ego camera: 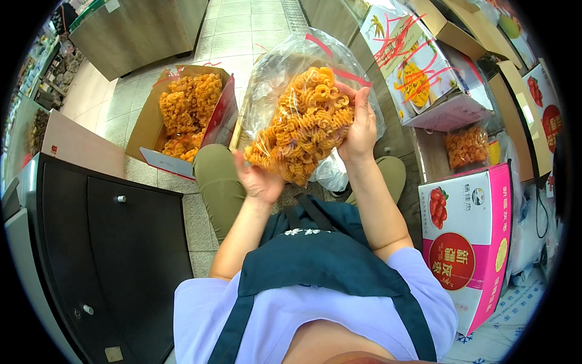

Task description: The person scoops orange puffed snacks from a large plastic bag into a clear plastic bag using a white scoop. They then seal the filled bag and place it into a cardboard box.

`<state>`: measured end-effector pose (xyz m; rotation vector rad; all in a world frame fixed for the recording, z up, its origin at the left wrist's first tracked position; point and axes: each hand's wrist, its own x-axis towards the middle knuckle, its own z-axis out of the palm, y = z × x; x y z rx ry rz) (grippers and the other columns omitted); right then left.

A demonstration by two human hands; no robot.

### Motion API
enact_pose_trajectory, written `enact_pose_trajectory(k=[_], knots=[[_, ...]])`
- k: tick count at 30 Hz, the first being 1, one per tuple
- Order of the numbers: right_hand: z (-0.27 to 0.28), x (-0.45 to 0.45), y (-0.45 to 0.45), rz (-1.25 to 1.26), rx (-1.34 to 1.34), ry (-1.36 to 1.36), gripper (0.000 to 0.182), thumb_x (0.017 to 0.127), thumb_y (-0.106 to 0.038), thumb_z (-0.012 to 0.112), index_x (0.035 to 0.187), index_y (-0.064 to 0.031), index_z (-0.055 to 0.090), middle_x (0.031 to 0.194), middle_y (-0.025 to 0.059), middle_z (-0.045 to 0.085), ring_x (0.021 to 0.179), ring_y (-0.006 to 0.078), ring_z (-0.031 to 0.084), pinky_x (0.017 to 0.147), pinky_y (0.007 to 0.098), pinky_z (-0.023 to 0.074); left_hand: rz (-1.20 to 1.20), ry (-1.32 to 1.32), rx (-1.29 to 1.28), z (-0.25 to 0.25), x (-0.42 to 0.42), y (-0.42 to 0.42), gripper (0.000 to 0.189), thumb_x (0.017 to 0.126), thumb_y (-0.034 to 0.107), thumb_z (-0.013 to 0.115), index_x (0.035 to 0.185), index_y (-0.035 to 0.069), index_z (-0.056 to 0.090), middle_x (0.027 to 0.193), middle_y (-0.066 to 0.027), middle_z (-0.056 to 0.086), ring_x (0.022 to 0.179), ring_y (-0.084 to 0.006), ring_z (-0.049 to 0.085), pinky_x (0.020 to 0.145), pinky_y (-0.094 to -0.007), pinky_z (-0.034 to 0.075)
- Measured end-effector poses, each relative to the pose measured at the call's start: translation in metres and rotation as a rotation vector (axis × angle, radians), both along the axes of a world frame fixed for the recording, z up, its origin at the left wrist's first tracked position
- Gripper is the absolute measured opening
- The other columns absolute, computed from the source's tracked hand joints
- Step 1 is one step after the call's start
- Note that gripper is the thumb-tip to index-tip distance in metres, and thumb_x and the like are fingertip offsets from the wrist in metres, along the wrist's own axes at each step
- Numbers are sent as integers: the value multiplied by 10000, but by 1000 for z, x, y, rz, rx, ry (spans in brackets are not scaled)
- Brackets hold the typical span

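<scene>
A clear plastic bag of orange spiral-shaped snacks [304, 125] is held up in front of me. My right hand [361, 125] grips its right edge, with the thumb on top. At the bag's lower left corner, my left hand [259, 179] touches or supports it from below, fingers partly spread; how much of the bag rests on it is hard to tell. Behind the bag, a large clear plastic liner [268, 91] with red strips spreads over an open container. To the left, an open cardboard box [145, 118] on the floor holds more bagged orange snacks [186, 104].
A black cabinet [136, 227] stands at left, and a wooden-looking counter [136, 36] is farther off. Printed cartons line the right side, one white and pink [459, 204], another crossed with red strips [409, 68]. Between them lies another snack bag [467, 146].
</scene>
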<state>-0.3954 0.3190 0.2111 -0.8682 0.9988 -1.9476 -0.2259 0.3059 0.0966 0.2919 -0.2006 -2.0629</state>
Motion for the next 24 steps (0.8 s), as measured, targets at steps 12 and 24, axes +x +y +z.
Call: enact_pose_trajectory(k=[12,24], knots=[[-86,121,53,676,218,-136,554,1056,-444,393,1181,43,625,1169,121,660,1112,190,612,995,341,467,28,-828,-608,45,142,50,1047,703,276,901,1507,24,279,1400,-132,485,1312,-226,467,1106,-366,370],[-104,105,49,706,321,-275,449,999,-305,589,1317,2,506,1186,93,624,1094,158,600,951,302,479,175,-883,-314,35,103,55,571,849,38,737,1339,15,447,1179,-96,613,1079,-166,621,922,-306,522]])
